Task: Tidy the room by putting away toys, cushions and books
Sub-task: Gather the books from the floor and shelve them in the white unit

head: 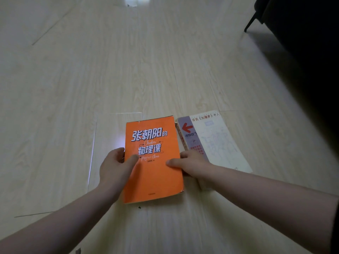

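Observation:
An orange paperback book (156, 180) with white Chinese title lettering lies face up on the pale wood floor, low in the middle of the view. My left hand (114, 165) grips its left edge, thumb on the cover and fingers curled round the side. My right hand (190, 165) grips its right edge the same way, thumb on the cover. Right beside it, touching its right side, lies a cream and grey book (216, 142) with a red arrow; my right hand and forearm cover its near part.
The pale plank floor (91, 79) stretches away ahead and to the left. A dark piece of furniture (302, 33) with a thin black leg (250, 22) fills the upper right corner. A small dark speck (139, 207) lies just below the orange book.

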Available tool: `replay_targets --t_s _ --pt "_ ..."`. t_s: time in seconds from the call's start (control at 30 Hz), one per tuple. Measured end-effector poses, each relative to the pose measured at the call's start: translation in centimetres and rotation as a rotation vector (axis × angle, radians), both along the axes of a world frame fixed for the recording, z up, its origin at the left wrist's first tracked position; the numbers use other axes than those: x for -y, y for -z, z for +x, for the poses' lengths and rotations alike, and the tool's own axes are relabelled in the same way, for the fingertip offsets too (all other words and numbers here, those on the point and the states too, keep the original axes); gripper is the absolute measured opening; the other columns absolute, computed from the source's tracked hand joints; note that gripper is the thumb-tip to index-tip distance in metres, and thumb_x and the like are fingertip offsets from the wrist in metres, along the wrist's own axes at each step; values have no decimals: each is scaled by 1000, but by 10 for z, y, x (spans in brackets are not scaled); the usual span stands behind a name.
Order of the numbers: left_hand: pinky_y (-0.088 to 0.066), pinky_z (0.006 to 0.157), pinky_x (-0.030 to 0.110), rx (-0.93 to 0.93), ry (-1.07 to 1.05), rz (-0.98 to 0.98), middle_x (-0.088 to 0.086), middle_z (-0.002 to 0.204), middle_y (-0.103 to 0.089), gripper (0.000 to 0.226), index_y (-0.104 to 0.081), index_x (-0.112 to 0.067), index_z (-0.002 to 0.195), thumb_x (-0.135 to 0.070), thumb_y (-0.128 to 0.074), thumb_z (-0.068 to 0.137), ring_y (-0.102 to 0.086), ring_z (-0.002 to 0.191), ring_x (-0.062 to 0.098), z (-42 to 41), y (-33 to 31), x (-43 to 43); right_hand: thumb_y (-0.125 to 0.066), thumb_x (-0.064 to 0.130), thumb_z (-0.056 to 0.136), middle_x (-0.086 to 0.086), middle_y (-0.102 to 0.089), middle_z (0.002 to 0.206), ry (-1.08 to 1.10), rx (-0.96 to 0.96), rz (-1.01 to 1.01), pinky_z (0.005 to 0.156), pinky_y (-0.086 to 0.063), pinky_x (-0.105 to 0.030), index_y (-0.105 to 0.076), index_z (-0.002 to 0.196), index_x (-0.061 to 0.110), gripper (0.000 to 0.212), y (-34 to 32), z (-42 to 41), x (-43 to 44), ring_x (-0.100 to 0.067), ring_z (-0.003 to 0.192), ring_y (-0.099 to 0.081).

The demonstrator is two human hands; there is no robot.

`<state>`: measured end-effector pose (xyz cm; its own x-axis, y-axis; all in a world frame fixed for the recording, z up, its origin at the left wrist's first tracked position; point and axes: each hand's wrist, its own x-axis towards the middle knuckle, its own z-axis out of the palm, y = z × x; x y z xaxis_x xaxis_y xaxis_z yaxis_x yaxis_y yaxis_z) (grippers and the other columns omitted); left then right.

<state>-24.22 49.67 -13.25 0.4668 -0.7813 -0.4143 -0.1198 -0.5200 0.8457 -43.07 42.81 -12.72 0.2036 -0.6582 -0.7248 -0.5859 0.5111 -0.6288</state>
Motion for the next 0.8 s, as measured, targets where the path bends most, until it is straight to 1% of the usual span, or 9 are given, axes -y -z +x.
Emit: replay_targets --t_s 0.1,0.2,0.27,0.37,0.43,0.53,0.67,0.73,0.8 --pt "-40 94 40 -58 -18 -1 5 134 -55 52 -46 -14 136 -31 -64 90 -54 113 24 -7 -3 -4 -67 35 88 -6 -65 120 -3 118 7 93 -54 -44 -54 126 17 44 -1 -9 -1 -24 104 -66" --pt "-44 100 47 -132 -16 -13 1 130 -56 46 -48 -18 132 -30 -62 90 -54 116 25 -19 -7 -8 -68 37 82 -6 -68 118 30 233 -4 93 -53 -47 -57 125 18 48 -7 -26 6 -26 104 -68" --pt "-45 99 44 -185 8 -36 -4 122 -57 40 -50 -19 129 -26 -61 91 -55 113 20 -31 -12 -8 -66 29 89 -7 -71 113 65 247 -58 89 -54 -43 -61 120 16 34 -14 -42 12 -25 100 -69" --pt "-45 93 33 -205 87 -74 -12 116 -55 34 -49 -24 123 -19 -61 91 -56 105 10 -47 -19 0 -59 21 93 -8 -72 104 153 233 -109 76 -55 -34 -63 111 13 20 -20 -70 20 -21 86 -70" --pt "-48 97 35 -232 145 -71 -12 120 -55 39 -47 -26 125 -16 -61 91 -59 104 10 -57 -19 8 -57 20 94 -8 -73 100 188 220 -117 68 -55 -30 -63 109 13 17 -21 -90 24 -19 80 -70" --pt "-51 97 41 -252 218 -16 -5 132 -53 54 -45 -19 136 -23 -66 86 -58 115 17 -72 -15 17 -56 21 95 -6 -73 94 239 173 -124 64 -54 -28 -63 109 13 18 -19 -119 29 -16 73 -70" --pt "-51 98 43 -340 230 92 2 129 -57 83 -43 -12 139 -40 -65 64 -60 113 21 -83 -9 22 -56 23 96 -6 -72 91 296 70 -143 61 -51 -26 -63 109 12 19 -17 -145 40 -16 67 -68" --pt "-51 97 44 -368 253 122 3 125 -58 86 -41 -10 140 -40 -66 63 -61 109 20 -91 -7 24 -55 24 97 -8 -71 94 265 -36 -173 63 -49 -27 -64 106 12 18 -11 -149 40 -19 71 -66" --pt "-51 97 45 -387 282 154 1 117 -59 75 -43 -10 137 -35 -70 71 -61 103 18 -97 -6 27 -54 25 97 -7 -67 96 197 -179 -247 66 -45 -27 -63 101 13 16 -5 -149 36 -22 80 -63"
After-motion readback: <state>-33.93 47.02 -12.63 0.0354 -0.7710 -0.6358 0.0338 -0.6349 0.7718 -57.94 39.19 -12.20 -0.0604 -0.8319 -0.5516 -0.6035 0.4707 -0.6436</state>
